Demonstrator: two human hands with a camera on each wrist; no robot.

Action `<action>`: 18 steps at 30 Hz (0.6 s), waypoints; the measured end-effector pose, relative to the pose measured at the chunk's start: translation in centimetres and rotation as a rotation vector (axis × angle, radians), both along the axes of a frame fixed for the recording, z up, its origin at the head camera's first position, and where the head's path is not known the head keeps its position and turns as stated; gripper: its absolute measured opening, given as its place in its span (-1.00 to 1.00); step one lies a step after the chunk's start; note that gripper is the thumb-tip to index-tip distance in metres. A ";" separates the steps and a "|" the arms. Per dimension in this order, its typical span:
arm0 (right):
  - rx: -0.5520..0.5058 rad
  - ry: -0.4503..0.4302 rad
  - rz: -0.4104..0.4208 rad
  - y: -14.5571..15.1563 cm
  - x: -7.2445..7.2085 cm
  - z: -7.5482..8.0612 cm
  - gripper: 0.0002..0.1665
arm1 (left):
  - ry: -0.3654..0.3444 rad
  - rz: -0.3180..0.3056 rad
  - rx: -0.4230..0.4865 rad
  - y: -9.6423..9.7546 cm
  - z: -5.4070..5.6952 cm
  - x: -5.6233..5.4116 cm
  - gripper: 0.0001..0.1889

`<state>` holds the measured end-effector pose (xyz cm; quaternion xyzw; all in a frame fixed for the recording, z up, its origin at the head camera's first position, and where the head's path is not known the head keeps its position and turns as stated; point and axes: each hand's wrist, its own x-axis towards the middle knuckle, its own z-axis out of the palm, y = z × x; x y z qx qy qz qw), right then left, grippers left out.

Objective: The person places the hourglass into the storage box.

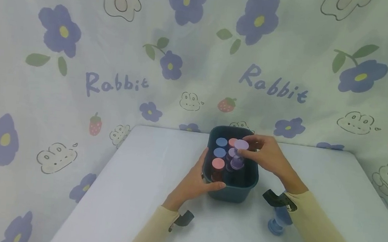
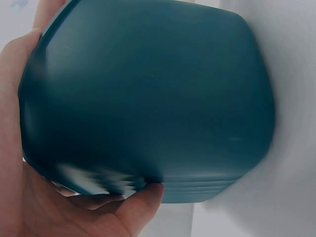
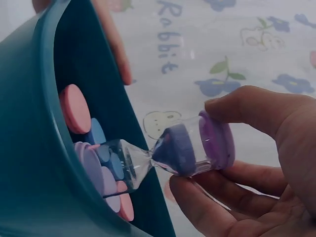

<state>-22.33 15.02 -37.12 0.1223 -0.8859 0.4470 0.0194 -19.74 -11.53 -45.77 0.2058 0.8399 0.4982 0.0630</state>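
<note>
A purple-capped hourglass (image 3: 180, 143) with dark sand is pinched by my right hand (image 1: 269, 153), thumb at one cap and fingers along the glass. It stands upright over the dark teal bin (image 1: 229, 194), its lower end inside the opening. My left hand (image 1: 191, 181) holds the bin's near left corner, with the thumb along the front rim and the fingers on the left wall. Inside, upright hourglasses show blue caps (image 1: 221, 142), pink caps (image 1: 218, 164) and a purple cap (image 1: 232, 152). Their lower parts are mostly hidden by the bin's wall.
A blue hourglass (image 1: 276, 225) stands on the white table (image 1: 133, 169), right of the bin and partly covered by my right forearm. Dark wrist straps (image 1: 279, 199) sit on both sleeves. Behind the table hangs a rabbit-and-flower print curtain (image 1: 193, 51).
</note>
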 end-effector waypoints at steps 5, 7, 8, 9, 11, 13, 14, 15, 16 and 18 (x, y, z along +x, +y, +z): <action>0.043 -0.014 0.029 -0.4 -0.5 -0.5 -0.36 | -0.023 0.015 -0.017 0.0 0.1 0.1 0.31; 0.066 -0.020 0.038 -0.6 -0.7 -0.7 -0.35 | -0.022 0.017 -0.019 0.1 0.1 0.2 0.31; 0.080 -0.024 0.043 -0.6 -0.8 -0.7 -0.35 | -0.023 0.016 -0.020 0.1 0.1 0.2 0.31; 0.093 -0.028 0.048 -0.7 -0.9 -0.8 -0.35 | -0.024 0.016 -0.020 0.1 0.1 0.2 0.30; 0.118 -0.038 0.056 -0.8 -1.0 -0.9 -0.36 | -0.030 0.021 -0.024 0.1 0.1 0.2 0.30; 0.140 -0.047 0.068 -1.0 -1.1 -1.0 -0.36 | -0.033 0.023 -0.024 0.1 0.0 0.2 0.29; 0.151 -0.052 0.073 -1.0 -1.1 -0.9 -0.37 | -0.036 0.028 -0.027 0.1 0.0 0.2 0.29; 0.162 -0.055 0.079 -1.1 -1.2 -1.0 -0.37 | -0.038 0.032 -0.030 0.1 0.0 0.2 0.30; 0.173 -0.058 0.087 -1.2 -1.2 -1.0 -0.37 | -0.041 0.036 -0.034 0.1 0.0 0.3 0.30; 0.199 -0.061 0.103 -1.3 -1.4 -1.0 -0.39 | -0.042 0.040 -0.041 0.0 0.0 0.3 0.31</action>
